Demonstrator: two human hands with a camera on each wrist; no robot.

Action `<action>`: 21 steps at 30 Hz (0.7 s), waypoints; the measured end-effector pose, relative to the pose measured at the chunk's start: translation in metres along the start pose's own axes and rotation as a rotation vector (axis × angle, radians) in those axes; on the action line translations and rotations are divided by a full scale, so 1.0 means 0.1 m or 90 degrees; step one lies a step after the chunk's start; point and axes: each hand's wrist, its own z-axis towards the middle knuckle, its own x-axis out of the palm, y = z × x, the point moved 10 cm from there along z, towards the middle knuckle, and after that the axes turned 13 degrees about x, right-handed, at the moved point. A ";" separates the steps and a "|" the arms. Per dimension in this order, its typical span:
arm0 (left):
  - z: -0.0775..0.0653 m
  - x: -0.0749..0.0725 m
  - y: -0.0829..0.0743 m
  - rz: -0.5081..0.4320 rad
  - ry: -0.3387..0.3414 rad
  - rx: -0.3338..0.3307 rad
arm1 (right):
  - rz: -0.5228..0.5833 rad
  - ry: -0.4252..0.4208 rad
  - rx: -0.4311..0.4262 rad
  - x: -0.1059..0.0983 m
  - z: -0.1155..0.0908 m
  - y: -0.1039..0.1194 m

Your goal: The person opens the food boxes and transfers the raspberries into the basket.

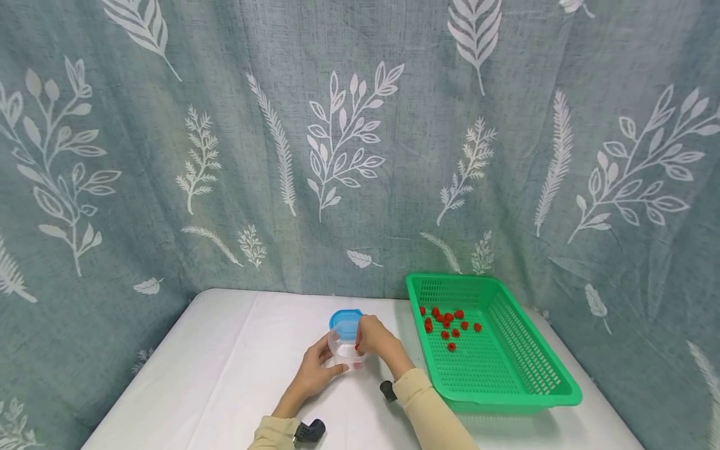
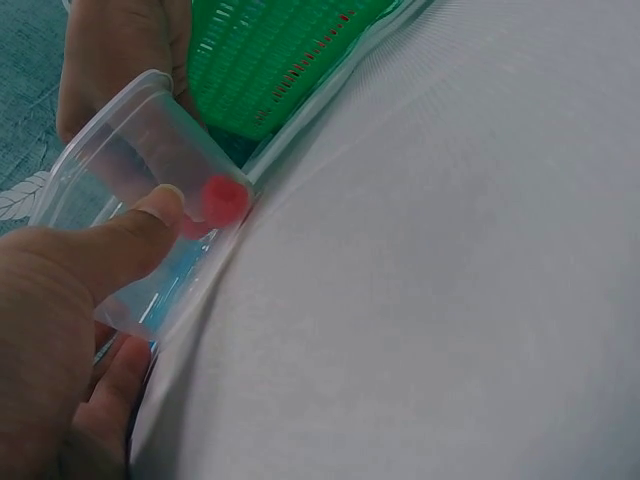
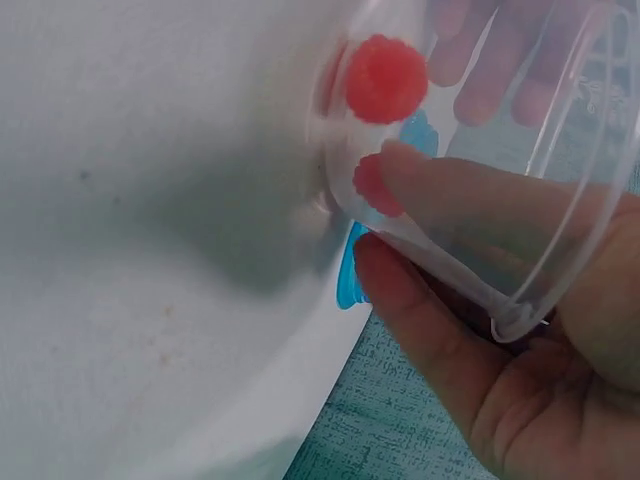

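My left hand grips a clear plastic tub from the left, its thumb on the near side. Over the right side of the tub's rim, my right hand reaches down with curled fingers. In the right wrist view the thumb shows through the plastic, its tip against a raspberry, with a forefinger just below. Nearer the tub's bottom lies another raspberry. Seen from the left wrist, a raspberry sits beyond the left thumb. A blue lid lies right behind the tub.
To the right stands a green perforated basket with several raspberries toward its far left part. White cloth covers the table. A patterned curtain hangs behind the table. Small black devices sit at both wrists.
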 end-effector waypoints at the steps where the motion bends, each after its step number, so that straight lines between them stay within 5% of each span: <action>1: 0.00 0.00 0.00 0.001 0.000 -0.001 | 0.003 -0.004 -0.001 -0.01 -0.01 0.00; 9: -0.02 0.01 0.02 0.000 -0.009 -0.010 | 0.062 -0.067 -0.027 -0.15 -0.10 -0.01; 21: 0.00 -0.01 0.01 -0.014 -0.014 -0.005 | 0.315 -0.179 -0.070 -0.58 -0.36 0.01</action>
